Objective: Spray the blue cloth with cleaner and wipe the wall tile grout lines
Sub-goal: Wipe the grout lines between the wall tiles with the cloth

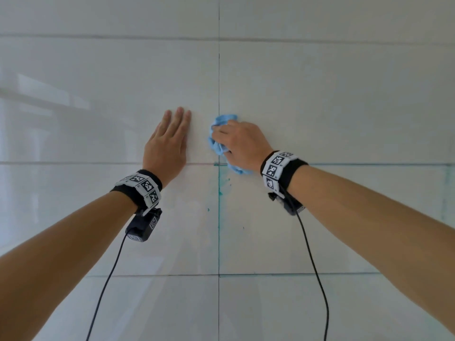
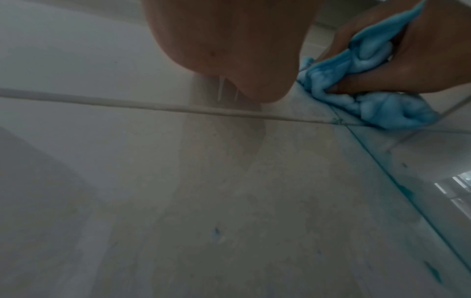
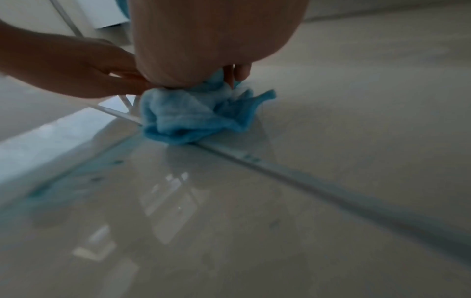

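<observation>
A crumpled light-blue microfibre cloth (image 1: 222, 134) is bunched against the glossy white wall tile (image 1: 332, 102), just right of the dark vertical grout line (image 1: 219, 77) (stained teal lower down) and overlapping the horizontal grout line (image 1: 369, 164).

Both arms reach forward and up, bare to the wrist, each banded with a black strap; the left hand (image 1: 170, 141) lies flat, fingers straight and together; the right hand (image 1: 242, 143) is bunched, fingers curled around blue cloth (image 1: 222, 121).
</observation>
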A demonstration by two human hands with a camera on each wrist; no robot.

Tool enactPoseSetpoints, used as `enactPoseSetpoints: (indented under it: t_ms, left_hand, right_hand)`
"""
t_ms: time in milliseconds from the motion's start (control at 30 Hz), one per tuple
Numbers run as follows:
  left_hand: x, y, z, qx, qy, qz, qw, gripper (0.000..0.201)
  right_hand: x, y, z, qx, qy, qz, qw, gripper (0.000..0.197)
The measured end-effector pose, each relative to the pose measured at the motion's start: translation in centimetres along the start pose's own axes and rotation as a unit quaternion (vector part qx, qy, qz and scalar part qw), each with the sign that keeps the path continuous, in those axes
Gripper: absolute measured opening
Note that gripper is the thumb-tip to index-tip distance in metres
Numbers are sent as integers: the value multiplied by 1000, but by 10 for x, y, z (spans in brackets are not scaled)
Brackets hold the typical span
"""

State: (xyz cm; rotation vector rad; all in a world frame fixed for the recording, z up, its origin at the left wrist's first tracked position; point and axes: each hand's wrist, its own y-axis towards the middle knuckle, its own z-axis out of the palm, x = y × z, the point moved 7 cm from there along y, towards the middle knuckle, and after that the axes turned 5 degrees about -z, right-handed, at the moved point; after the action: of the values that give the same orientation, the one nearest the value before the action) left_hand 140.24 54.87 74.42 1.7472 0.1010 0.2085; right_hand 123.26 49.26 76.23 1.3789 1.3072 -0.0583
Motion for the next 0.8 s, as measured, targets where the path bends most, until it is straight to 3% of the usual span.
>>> enactPoseSetpoints:
  t_ms: [67,200,400,600,700,800]
  left_hand:
    - [1,1,1,3,2,1,1000,55]
    - [4,1,3,7,11,4,1000,56]
    - [4,0,4,8,15,6,1000,57]
    - [0,-1,2,-1,3,2,1000,57]
    - [-2,-1,1,0,1,-3,1000,56]
    - [-2,0,1,19,0,-8,1000,56]
  right_hand:
    - [-19,10,-11,0,-20,27,999,31]
    - [-83,53,-49,-32,-16,207,978,19]
    - [-99,78,-59,-52,-5,231,972,19]
    - [-37,40,-17,-48,40,192,979,25]
    - [9,14,5,-20,35,88,995,33]
    - [19,3,11,27,28,19,999,35]
